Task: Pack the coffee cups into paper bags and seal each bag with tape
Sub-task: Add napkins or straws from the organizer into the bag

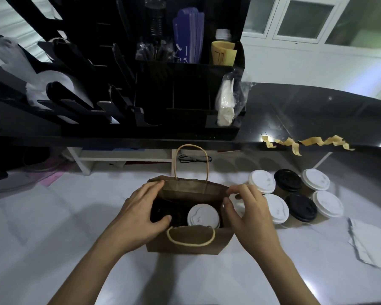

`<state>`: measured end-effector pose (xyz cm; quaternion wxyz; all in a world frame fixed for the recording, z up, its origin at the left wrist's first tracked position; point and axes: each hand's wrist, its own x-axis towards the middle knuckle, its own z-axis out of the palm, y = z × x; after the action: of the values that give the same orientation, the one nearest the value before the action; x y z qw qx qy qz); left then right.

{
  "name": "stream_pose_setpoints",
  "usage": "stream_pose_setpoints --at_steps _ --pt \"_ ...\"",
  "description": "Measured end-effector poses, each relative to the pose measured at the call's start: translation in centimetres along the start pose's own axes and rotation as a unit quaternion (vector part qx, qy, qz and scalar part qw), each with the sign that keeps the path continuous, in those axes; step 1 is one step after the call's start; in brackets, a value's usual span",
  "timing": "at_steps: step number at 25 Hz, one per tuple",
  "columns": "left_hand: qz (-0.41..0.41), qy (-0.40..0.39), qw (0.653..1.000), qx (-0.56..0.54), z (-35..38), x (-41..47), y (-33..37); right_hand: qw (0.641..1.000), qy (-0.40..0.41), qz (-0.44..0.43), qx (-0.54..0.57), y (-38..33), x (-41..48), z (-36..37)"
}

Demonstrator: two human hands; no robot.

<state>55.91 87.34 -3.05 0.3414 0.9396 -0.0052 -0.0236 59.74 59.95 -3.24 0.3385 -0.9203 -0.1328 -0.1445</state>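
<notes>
A brown paper bag (185, 244) stands open on the white counter in front of me. Inside it sit a white-lidded cup (203, 215) on the right and a black-lidded cup (174, 213) on the left. My left hand (144, 209) grips the bag's left edge, fingers over the rim and thumb inside. My right hand (249, 213) holds the bag's right edge, fingertips pinching the rim. Several more coffee cups (295, 194) with white and black lids stand right of the bag. Strips of yellowish tape (304, 142) hang from the black shelf edge.
A black organiser (163, 89) with sleeves, straws and napkins stands on the dark upper shelf behind the bag. White paper sheets (370, 241) lie at the right edge of the white counter (53, 227).
</notes>
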Motion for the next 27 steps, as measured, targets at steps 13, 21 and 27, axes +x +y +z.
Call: stream_pose_setpoints --at_steps 13,21,27 --pt "0.009 0.145 0.989 -0.031 1.6 0.0 1.2 0.993 -0.047 0.071 0.077 1.9 -1.8 -0.8" --pt "-0.039 0.104 0.991 -0.078 1.2 -1.2 -0.5 0.991 -0.067 0.069 0.096 1.7 -1.6 -0.3" --pt "-0.009 0.044 0.995 -0.088 1.7 -1.2 -0.8 0.989 -0.074 0.063 0.115 1.3 -1.4 -0.3"
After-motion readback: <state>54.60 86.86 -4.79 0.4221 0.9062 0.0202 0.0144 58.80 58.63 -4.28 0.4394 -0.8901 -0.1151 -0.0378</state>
